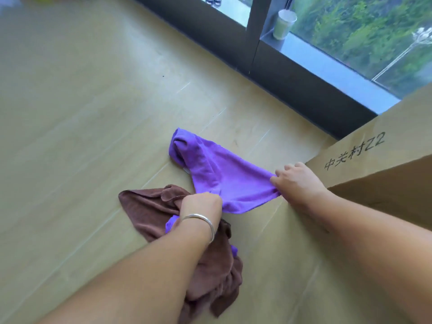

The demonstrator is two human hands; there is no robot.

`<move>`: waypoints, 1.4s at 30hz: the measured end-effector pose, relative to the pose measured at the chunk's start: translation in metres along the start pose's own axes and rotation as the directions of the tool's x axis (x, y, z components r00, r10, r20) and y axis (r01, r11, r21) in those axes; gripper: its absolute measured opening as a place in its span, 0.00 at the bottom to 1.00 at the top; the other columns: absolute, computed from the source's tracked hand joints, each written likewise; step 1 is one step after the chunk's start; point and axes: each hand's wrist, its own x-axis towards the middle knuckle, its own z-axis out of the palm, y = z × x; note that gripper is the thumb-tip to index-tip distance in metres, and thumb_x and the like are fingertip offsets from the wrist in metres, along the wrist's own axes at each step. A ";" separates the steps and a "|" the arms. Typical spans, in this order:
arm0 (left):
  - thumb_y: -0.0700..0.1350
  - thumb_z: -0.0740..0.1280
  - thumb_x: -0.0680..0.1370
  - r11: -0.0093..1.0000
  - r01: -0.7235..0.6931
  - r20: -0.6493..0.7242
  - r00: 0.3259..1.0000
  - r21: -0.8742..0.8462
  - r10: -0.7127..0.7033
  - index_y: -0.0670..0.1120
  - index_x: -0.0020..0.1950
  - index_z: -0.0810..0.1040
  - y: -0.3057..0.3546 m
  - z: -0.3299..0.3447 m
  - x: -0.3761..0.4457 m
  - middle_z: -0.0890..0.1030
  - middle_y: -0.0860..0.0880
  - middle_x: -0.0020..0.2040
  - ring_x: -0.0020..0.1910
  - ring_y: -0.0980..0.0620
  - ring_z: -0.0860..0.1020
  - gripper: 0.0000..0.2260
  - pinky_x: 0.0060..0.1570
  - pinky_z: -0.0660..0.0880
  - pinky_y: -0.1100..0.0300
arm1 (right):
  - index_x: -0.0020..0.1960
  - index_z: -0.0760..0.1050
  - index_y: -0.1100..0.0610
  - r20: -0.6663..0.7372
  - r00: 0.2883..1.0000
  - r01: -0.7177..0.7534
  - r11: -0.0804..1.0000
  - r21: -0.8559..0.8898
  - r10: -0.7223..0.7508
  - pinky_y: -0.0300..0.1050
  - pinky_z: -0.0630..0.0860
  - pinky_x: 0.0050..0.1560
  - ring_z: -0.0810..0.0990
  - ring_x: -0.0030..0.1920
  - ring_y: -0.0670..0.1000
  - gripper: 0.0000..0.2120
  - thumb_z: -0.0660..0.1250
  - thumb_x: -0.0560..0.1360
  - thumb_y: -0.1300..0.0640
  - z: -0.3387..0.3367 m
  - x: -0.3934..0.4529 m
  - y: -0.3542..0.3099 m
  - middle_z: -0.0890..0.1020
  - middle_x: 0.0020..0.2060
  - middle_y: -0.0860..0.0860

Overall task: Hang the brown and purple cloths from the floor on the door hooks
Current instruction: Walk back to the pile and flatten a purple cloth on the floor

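purple cloth (217, 174) stretched out, brown cloth (210, 272) crumpled beneath

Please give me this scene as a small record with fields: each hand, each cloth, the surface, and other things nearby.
left hand: left hand grips a bunch of brown cloth together with purple cloth
right hand: right hand pinches an edge of the purple cloth
purple cloth: purple cloth stretched between both hands, far end on the floor
brown cloth: brown cloth crumpled, partly under the left forearm
surface: wooden floor
nearby: cardboard box at right; paper cup on the window ledge
door hooks: not in view
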 end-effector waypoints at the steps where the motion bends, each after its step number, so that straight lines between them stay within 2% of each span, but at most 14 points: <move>1: 0.37 0.59 0.77 0.999 0.031 -0.001 1.000 0.008 -0.031 0.47 0.58 0.76 -0.016 -0.020 -0.014 0.81 0.47 0.56 0.55 0.45 0.80 0.13 0.41 0.66 0.58 | 0.50 0.72 0.52 -0.001 1.000 -0.007 1.000 0.015 0.007 0.45 0.62 0.41 0.77 0.49 0.55 0.11 0.56 0.74 0.64 -0.026 -0.009 0.004 0.76 0.47 0.50; 4: 0.40 0.60 0.78 0.987 0.162 -0.001 0.987 0.007 -0.162 0.48 0.58 0.77 -0.066 -0.089 -0.059 0.81 0.47 0.55 0.55 0.45 0.80 0.11 0.41 0.67 0.58 | 0.52 0.72 0.52 0.012 0.999 -0.035 0.999 0.038 0.035 0.45 0.63 0.39 0.77 0.45 0.55 0.11 0.56 0.75 0.63 -0.111 -0.032 0.014 0.74 0.47 0.51; 6: 0.42 0.61 0.77 0.970 0.241 -0.008 0.970 -0.010 -0.241 0.50 0.56 0.78 -0.099 -0.129 -0.093 0.81 0.48 0.52 0.53 0.45 0.81 0.10 0.41 0.69 0.59 | 0.51 0.71 0.51 -0.021 1.000 -0.019 0.999 0.051 0.020 0.45 0.64 0.38 0.73 0.42 0.54 0.10 0.55 0.75 0.62 -0.172 -0.044 0.018 0.70 0.44 0.51; 9: 0.45 0.60 0.77 0.936 0.351 -0.043 0.935 -0.020 -0.352 0.51 0.54 0.77 -0.147 -0.184 -0.148 0.82 0.48 0.51 0.52 0.46 0.81 0.09 0.40 0.67 0.59 | 0.52 0.72 0.50 -0.124 0.991 0.061 0.997 0.038 -0.056 0.45 0.62 0.41 0.73 0.48 0.54 0.10 0.56 0.76 0.59 -0.262 -0.058 0.020 0.72 0.47 0.50; 14: 0.41 0.61 0.73 0.836 0.541 -0.067 0.834 -0.091 -0.548 0.55 0.49 0.76 -0.231 -0.238 -0.245 0.81 0.51 0.46 0.49 0.48 0.80 0.11 0.39 0.65 0.60 | 0.50 0.73 0.48 -0.221 0.959 0.191 0.981 0.046 -0.176 0.45 0.59 0.43 0.72 0.53 0.52 0.11 0.56 0.74 0.60 -0.401 -0.064 -0.003 0.77 0.48 0.47; 17: 0.40 0.61 0.71 0.757 0.629 -0.082 0.757 -0.175 -0.648 0.54 0.45 0.75 -0.283 -0.244 -0.302 0.80 0.52 0.41 0.45 0.49 0.80 0.10 0.37 0.63 0.59 | 0.50 0.73 0.48 -0.263 0.935 0.263 0.963 0.066 -0.237 0.44 0.59 0.44 0.73 0.54 0.51 0.13 0.56 0.73 0.61 -0.464 -0.060 -0.034 0.78 0.49 0.45; 20: 0.38 0.62 0.68 0.683 0.692 -0.094 0.683 -0.232 -0.724 0.53 0.42 0.75 -0.336 -0.235 -0.358 0.75 0.52 0.33 0.36 0.47 0.76 0.10 0.33 0.61 0.59 | 0.52 0.75 0.48 -0.286 0.916 0.315 0.946 0.074 -0.283 0.44 0.64 0.48 0.74 0.56 0.52 0.15 0.56 0.72 0.62 -0.512 -0.055 -0.080 0.80 0.49 0.46; 22: 0.37 0.62 0.67 0.645 0.714 -0.096 0.647 -0.272 -0.757 0.51 0.40 0.74 -0.371 -0.224 -0.392 0.74 0.52 0.31 0.35 0.46 0.74 0.09 0.29 0.60 0.59 | 0.52 0.76 0.49 -0.293 0.912 0.325 0.942 0.086 -0.288 0.45 0.66 0.51 0.75 0.56 0.52 0.16 0.56 0.72 0.63 -0.535 -0.051 -0.114 0.80 0.50 0.47; 27: 0.37 0.61 0.66 0.569 0.723 -0.070 0.594 -0.392 -0.802 0.49 0.41 0.77 -0.453 -0.193 -0.468 0.77 0.50 0.33 0.36 0.44 0.75 0.09 0.32 0.65 0.59 | 0.53 0.76 0.47 -0.275 0.912 0.349 0.927 0.136 -0.303 0.45 0.64 0.48 0.75 0.54 0.53 0.18 0.56 0.71 0.65 -0.592 -0.042 -0.216 0.81 0.50 0.47; 31: 0.38 0.60 0.67 0.495 0.699 -0.024 0.566 -0.517 -0.824 0.55 0.43 0.79 -0.521 -0.173 -0.522 0.80 0.52 0.36 0.36 0.46 0.76 0.15 0.35 0.69 0.61 | 0.55 0.77 0.47 -0.302 0.913 0.336 0.925 0.177 -0.274 0.42 0.60 0.46 0.70 0.46 0.53 0.21 0.55 0.71 0.66 -0.643 -0.032 -0.296 0.80 0.51 0.48; 34: 0.38 0.59 0.68 0.474 0.706 -0.002 0.556 -0.527 -0.831 0.56 0.45 0.80 -0.573 -0.169 -0.556 0.81 0.53 0.39 0.39 0.46 0.77 0.16 0.35 0.69 0.60 | 0.54 0.77 0.47 -0.321 0.908 0.339 0.923 0.180 -0.270 0.42 0.61 0.43 0.69 0.43 0.52 0.21 0.55 0.71 0.66 -0.681 -0.023 -0.348 0.79 0.46 0.48; 36: 0.38 0.59 0.68 0.463 0.714 -0.018 0.534 -0.525 -0.845 0.56 0.45 0.80 -0.610 -0.171 -0.577 0.81 0.53 0.40 0.38 0.46 0.77 0.17 0.35 0.70 0.60 | 0.52 0.77 0.47 -0.346 0.900 0.341 0.923 0.178 -0.266 0.42 0.61 0.40 0.70 0.41 0.53 0.20 0.55 0.71 0.66 -0.705 -0.016 -0.380 0.77 0.42 0.48; 42: 0.36 0.59 0.69 0.439 0.738 -0.147 0.429 -0.513 -0.892 0.55 0.49 0.81 -0.705 -0.185 -0.623 0.82 0.49 0.44 0.43 0.42 0.77 0.19 0.39 0.70 0.58 | 0.51 0.78 0.46 -0.456 0.852 0.380 0.904 0.197 -0.258 0.43 0.66 0.41 0.76 0.46 0.58 0.18 0.56 0.71 0.63 -0.770 0.015 -0.456 0.80 0.48 0.52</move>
